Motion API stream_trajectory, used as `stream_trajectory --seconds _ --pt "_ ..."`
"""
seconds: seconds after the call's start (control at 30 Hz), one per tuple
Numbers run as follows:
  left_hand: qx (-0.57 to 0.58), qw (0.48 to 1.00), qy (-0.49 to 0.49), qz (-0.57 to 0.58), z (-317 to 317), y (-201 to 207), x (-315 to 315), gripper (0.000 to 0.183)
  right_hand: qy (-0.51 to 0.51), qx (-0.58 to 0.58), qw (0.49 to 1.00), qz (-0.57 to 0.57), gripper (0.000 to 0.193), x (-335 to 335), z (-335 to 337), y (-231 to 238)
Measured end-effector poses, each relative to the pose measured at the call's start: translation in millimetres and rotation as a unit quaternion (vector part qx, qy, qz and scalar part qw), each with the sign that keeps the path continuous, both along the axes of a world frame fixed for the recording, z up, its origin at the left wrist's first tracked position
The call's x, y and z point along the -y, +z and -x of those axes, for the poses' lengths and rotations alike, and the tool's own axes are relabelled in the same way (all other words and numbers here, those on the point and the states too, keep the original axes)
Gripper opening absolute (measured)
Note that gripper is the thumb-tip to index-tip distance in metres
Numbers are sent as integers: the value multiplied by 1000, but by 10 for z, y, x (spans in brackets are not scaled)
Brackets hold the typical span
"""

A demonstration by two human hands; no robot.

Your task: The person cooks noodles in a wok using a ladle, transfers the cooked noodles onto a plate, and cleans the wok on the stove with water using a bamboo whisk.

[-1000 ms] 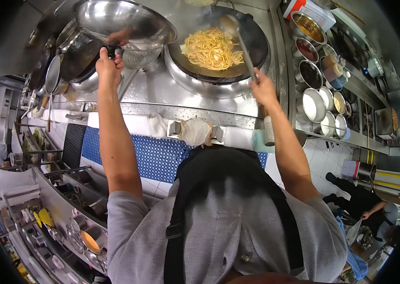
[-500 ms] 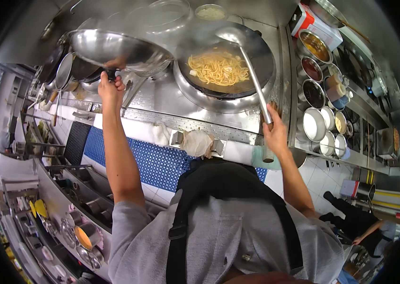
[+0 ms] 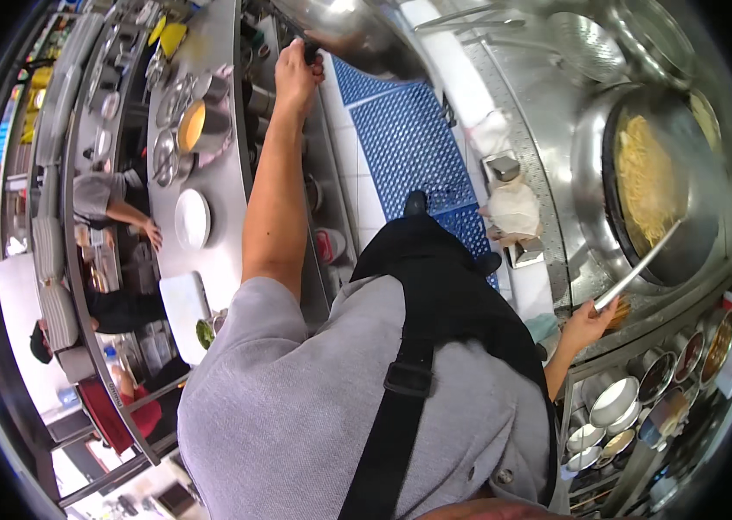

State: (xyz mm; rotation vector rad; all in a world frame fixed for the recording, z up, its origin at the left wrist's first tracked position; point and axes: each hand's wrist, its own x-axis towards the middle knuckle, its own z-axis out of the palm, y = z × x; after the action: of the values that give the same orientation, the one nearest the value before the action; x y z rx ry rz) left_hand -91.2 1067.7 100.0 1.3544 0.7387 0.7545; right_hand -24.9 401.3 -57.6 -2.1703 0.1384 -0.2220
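At the upper middle my left hand (image 3: 298, 82) is closed around the dark knob of a large shiny steel lid (image 3: 366, 35), held up over the floor; the picture's edge cuts off part of it. To the right, my right hand (image 3: 585, 329) grips the long handle of a steel ladle (image 3: 639, 273). The ladle reaches into a dark wok (image 3: 702, 230) on the stove, its bowl blurred by steam. Yellow noodles (image 3: 643, 173) lie in the wok. Beside my right hand shows a bristly bamboo brush (image 3: 619, 312).
A steel counter on the left carries a white plate (image 3: 193, 218), a white board (image 3: 184, 316) and a pot with orange contents (image 3: 201, 126). A co-worker's hand (image 3: 153, 234) rests there. Blue matting (image 3: 401, 130) covers the floor. Seasoning bowls (image 3: 615, 399) stand at the lower right.
I have turned left, so the stove now lies at my right. My left hand has swung the lid away from the stove, toward the counter. The ladle stays in my right hand.
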Motion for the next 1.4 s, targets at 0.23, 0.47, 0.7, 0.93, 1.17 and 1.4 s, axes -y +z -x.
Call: stream_trajectory --seconds 0.23,0.47,0.7,0.93,1.17,1.4 --pt "-268 919 141 -252 783 -1863 -774 43 -3 -17 992 127 57 -95 -37 74" --pt "-408 889 179 -102 1169 -4179 -1126 49 -61 -38 914 400 64 -316 -169 199" --pt "-581 768 262 68 1589 -5470 -1396 49 -184 -106 807 551 84 -362 -220 200" --pt "-621 715 284 150 2877 -6580 -1684 60 -125 -133 817 547 77 -1115 -736 -274" --pt "-611 686 356 173 3255 -6863 -1729 64 -69 -133 844 515 70 -1371 -891 -666" --pt "-598 700 371 126 3136 -6506 -1549 67 -73 -140 883 441 63 -1176 -848 -612"
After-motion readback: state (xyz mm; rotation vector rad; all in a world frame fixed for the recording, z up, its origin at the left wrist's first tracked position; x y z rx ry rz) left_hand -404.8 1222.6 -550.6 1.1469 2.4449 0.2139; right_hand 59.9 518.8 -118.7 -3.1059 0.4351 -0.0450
